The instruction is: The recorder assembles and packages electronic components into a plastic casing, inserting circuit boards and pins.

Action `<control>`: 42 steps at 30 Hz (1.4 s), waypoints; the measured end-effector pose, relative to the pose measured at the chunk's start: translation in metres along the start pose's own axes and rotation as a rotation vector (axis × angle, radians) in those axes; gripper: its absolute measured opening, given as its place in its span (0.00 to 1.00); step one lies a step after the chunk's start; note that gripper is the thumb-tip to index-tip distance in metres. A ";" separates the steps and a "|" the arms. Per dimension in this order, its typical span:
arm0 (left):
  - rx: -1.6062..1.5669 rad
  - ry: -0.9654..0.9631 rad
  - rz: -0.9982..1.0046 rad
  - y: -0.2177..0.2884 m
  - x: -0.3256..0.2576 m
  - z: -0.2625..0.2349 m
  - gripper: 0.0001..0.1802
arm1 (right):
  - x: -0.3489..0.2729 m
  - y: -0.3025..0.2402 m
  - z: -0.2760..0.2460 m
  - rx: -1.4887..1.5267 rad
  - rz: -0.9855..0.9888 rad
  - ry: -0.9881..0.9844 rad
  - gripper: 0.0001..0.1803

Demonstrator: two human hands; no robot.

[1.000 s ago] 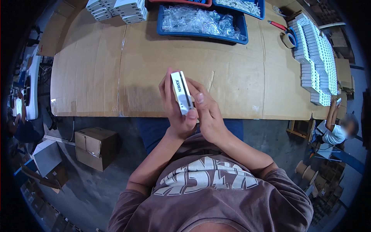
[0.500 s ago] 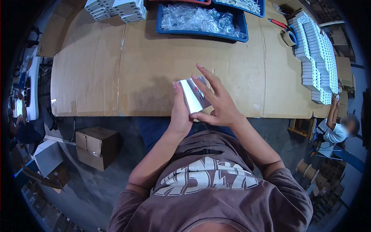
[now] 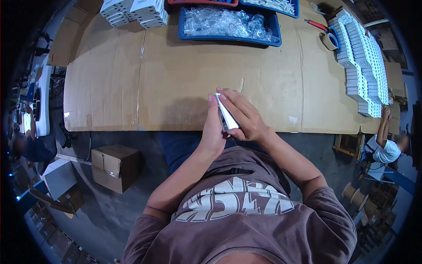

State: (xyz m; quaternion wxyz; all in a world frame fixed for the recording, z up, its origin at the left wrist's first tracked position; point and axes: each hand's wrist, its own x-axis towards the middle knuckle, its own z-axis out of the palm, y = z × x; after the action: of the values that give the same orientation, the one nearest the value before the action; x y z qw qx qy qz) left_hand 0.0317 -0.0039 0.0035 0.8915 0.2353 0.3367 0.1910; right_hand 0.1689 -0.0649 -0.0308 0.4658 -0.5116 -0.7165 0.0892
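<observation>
A small white box (image 3: 228, 119) is held between my two hands, above the near edge of the cardboard-covered table (image 3: 176, 79). My left hand (image 3: 213, 130) grips its left side, with the thumb pointing up along it. My right hand (image 3: 246, 114) is wrapped over its right side, fingers together and reaching to the box's far end. A narrow white face shows between the hands; a darker side shows beside my left thumb. Most of the box is hidden by my fingers.
Beyond my hands sits a blue tray (image 3: 228, 41) of clear plastic bags. White boxes (image 3: 148, 12) are stacked at the far left, more boxes (image 3: 362, 66) at the right, near a tape roll (image 3: 329, 42). A carton (image 3: 115, 167) stands on the floor; a person (image 3: 387, 147) works at right.
The box has turned so that a narrower face shows. My right hand's fingers, spread before, have closed down over its side. Both hands sit slightly further right.
</observation>
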 end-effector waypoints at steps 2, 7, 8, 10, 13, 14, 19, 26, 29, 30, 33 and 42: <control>-0.020 0.021 -0.013 -0.003 -0.001 -0.001 0.36 | -0.005 0.000 0.001 -0.006 0.005 0.007 0.41; 0.006 -0.027 -0.004 -0.008 -0.005 0.000 0.35 | -0.012 -0.004 0.000 -0.022 0.015 0.047 0.46; 0.010 -0.019 0.010 -0.009 -0.006 0.001 0.35 | -0.013 -0.005 0.001 -0.022 0.013 0.050 0.46; 0.010 -0.027 -0.013 -0.013 -0.005 -0.004 0.34 | -0.015 -0.006 0.001 -0.014 0.002 0.092 0.46; -0.008 -0.005 -0.045 -0.017 -0.004 -0.009 0.34 | -0.017 -0.010 0.001 -0.011 0.014 0.124 0.46; -0.024 0.022 -0.047 -0.018 -0.005 -0.009 0.34 | -0.019 -0.014 0.001 -0.011 0.020 0.124 0.46; -0.124 -0.103 -0.045 -0.010 -0.006 -0.013 0.38 | -0.009 -0.020 -0.002 0.408 0.335 0.440 0.50; -0.229 -0.179 0.161 0.003 0.023 -0.029 0.34 | 0.001 0.030 -0.048 1.043 0.958 0.826 0.31; 0.164 -0.131 0.393 0.008 0.042 -0.051 0.33 | -0.025 0.056 -0.050 0.744 1.182 0.729 0.30; 0.114 -0.150 0.399 0.009 0.051 -0.066 0.39 | -0.023 0.054 -0.052 0.775 1.207 0.743 0.30; 0.516 -0.102 0.484 0.014 0.061 -0.085 0.42 | -0.034 0.060 -0.051 0.542 1.184 0.771 0.28; 1.722 0.040 0.805 0.052 0.060 -0.115 0.51 | -0.025 0.087 -0.060 -0.003 0.898 -0.101 0.36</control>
State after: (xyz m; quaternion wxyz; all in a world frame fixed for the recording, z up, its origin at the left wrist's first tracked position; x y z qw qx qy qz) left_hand -0.0154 0.1017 -0.0750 0.2731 0.9066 0.2706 0.1742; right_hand 0.2723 -0.0661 -0.0652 0.3448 -0.7674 -0.4455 0.3061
